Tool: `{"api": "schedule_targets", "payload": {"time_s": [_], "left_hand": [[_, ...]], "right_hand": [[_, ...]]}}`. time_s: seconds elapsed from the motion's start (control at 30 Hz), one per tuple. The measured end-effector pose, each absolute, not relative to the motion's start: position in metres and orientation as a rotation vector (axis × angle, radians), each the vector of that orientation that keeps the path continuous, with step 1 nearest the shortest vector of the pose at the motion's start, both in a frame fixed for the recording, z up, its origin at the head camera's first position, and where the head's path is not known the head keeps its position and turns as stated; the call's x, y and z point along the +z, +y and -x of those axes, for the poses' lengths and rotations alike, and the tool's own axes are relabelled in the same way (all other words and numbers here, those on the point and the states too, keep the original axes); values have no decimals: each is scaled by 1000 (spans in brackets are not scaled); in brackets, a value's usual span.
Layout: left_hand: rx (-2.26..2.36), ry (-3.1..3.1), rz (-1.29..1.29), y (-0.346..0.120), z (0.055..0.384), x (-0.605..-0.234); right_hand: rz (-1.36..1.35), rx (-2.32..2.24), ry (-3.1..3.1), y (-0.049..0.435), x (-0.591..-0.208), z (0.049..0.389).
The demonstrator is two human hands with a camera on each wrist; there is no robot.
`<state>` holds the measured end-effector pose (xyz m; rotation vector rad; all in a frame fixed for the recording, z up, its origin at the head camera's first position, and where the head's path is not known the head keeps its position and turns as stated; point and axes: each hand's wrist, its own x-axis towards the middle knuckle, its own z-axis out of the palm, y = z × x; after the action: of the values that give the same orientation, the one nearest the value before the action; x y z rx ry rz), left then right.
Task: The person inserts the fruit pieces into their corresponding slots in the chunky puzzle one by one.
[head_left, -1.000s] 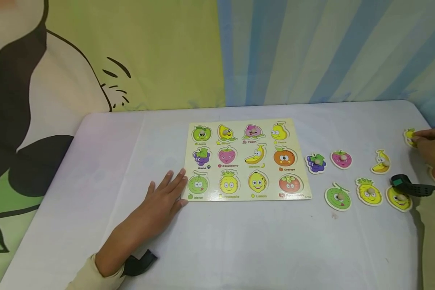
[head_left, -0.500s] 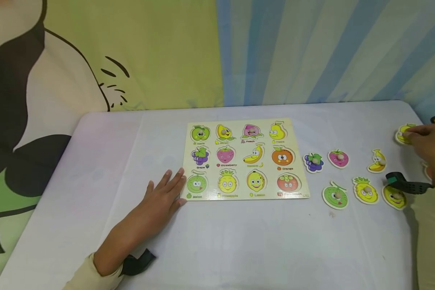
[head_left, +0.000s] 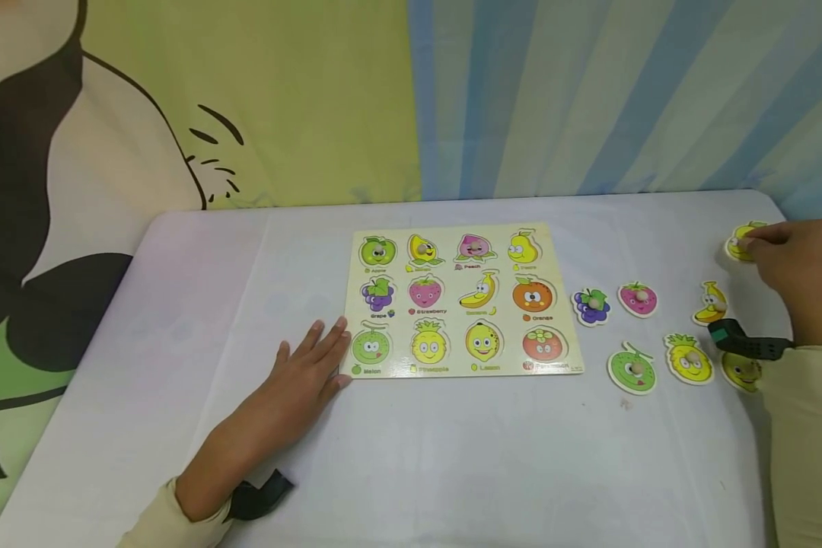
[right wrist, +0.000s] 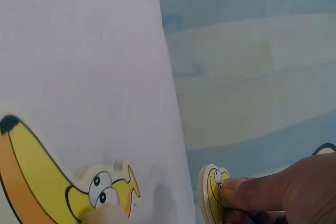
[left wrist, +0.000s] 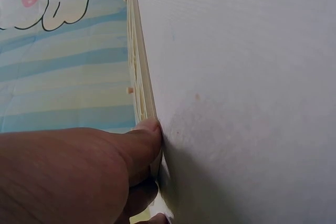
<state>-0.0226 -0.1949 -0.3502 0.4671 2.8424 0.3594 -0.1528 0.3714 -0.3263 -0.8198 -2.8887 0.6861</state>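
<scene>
One board (head_left: 450, 286): left hand (head_left: 300, 384), fingers straight, touches edge | right hand (head_left: 801, 270) pinches yellow piece (head_left: 734, 246) near white table's (head_left: 486, 457) far edge | striped backdrop (head_left: 568, 99)

Soft, muted light with diffuse shadows on the tabletop (head_left: 486, 457).

White rounded-corner table (head_left: 486, 457), pretty busy on the right side

There's a flat cream rectangular puzzle board (head_left: 450, 245) lying mid-table, then loose cutouts off its right edge: purple grape piece (head_left: 591, 307), pink strawberry piece (head_left: 637, 300) and, further over, yellow banana piece (head_left: 712, 304) in back; round green melon piece (head_left: 632, 371), yellow pineapple piece (head_left: 689, 359) and partly hidden yellow lemon piece (head_left: 741, 371) up front.
</scene>
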Motion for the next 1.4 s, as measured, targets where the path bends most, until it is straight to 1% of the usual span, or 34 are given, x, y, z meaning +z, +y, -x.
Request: {"api": "schedule_targets", "payload": {"time_s": [0.23,0.47,0.93,1.1,1.4], "left_hand": [[349,2854,-485,-196,23,-351],[355,2868,-498,-196,23,-351],[357,2853,-483,-195,24,-349],[369,2849,-485,-196,24,-349],[364,2861,-497,-196,24,-349]], "right_hand": [[802,635,-2909,355,-318,153],[772,682,-2909,337,-313,159],[476,842,-2933,292,-304,172],[392,902,-2940,271,-298,177],[277,1003,-2975,229,-299,183]]}}
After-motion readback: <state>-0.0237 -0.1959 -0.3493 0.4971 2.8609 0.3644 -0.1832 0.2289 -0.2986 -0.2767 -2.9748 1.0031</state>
